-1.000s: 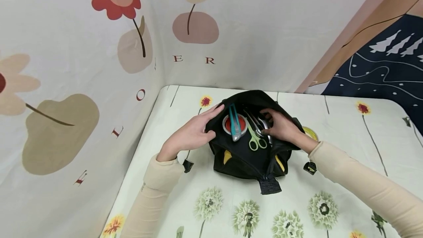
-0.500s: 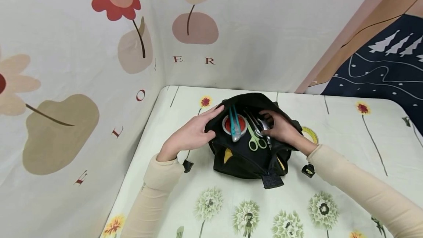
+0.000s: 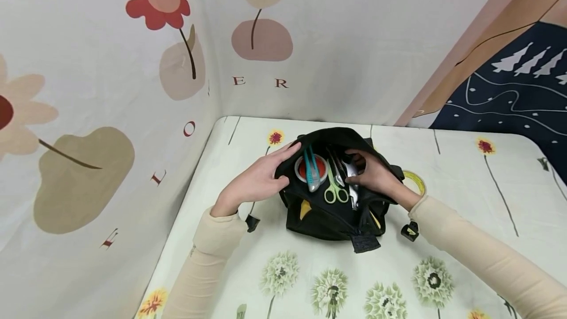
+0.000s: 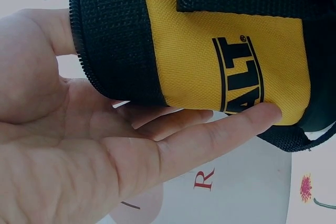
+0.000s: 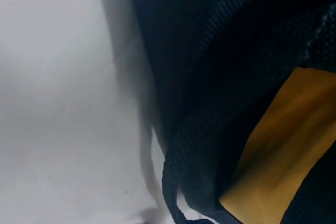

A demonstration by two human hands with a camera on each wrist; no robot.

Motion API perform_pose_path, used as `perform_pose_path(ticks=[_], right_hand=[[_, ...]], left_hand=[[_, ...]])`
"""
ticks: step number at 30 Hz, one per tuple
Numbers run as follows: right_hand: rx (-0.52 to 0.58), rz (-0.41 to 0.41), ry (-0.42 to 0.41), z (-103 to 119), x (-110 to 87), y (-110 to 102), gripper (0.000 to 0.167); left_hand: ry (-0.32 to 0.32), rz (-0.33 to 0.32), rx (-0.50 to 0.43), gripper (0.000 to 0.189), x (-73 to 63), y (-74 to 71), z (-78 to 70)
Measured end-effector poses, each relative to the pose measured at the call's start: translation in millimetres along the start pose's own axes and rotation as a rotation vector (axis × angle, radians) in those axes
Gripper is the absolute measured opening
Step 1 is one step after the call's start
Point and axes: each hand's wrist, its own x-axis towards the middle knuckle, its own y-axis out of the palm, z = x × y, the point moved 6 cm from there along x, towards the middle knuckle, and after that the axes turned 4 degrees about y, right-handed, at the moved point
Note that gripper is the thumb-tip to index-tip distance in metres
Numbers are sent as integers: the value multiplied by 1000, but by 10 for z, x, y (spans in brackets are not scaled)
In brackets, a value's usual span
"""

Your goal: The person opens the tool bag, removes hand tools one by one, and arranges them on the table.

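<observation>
A black tool bag (image 3: 325, 225) with yellow panels gapes wide on the table; its yellow end (image 4: 231, 69) fills much of the left wrist view. My left hand (image 3: 259, 177) lies against the bag's left end, index finger straight along the outside and thumb at the rim. Inside, my right hand (image 3: 374, 174) has curled fingers round a silver metal tool (image 3: 354, 196), whose kind is partly hidden. Left of it lie green-handled scissors (image 3: 336, 194), a dark tool with a silver tip (image 3: 339, 180), and a teal box cutter (image 3: 312, 176) across a tape roll (image 3: 298, 169).
Behind my right wrist a yellow ring-shaped roll (image 3: 416, 181) lies on the flower-printed tablecloth (image 3: 460, 201). Black buckles (image 3: 252, 223) rest on both sides of the bag. A strap end (image 3: 365, 243) hangs at its front. Printed cloth walls (image 3: 354, 78) stand behind and left.
Scissors, box cutter and tape roll have shifted slightly left in the bag. More of the silver tool shows beside my right hand. The front strap end moved a little right and up.
</observation>
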Motion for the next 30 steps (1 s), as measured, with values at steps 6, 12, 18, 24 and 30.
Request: perform_pose_path(ticks=[6, 12, 18, 24, 30], right_hand=[[74, 35, -5, -14, 14, 14, 75], [96, 49, -22, -18, 4, 36, 73], [87, 24, -25, -11, 6, 65, 69], [76, -28, -26, -8, 8, 94, 69], [33, -26, -13, -20, 6, 117, 72]], left_hand=[[1, -7, 3, 85, -16, -6, -13], [4, -13, 5, 85, -18, -10, -17], [5, -16, 12, 85, -16, -15, -20], [5, -13, 13, 86, -12, -17, -18], [8, -11, 21, 85, -1, -9, -10]])
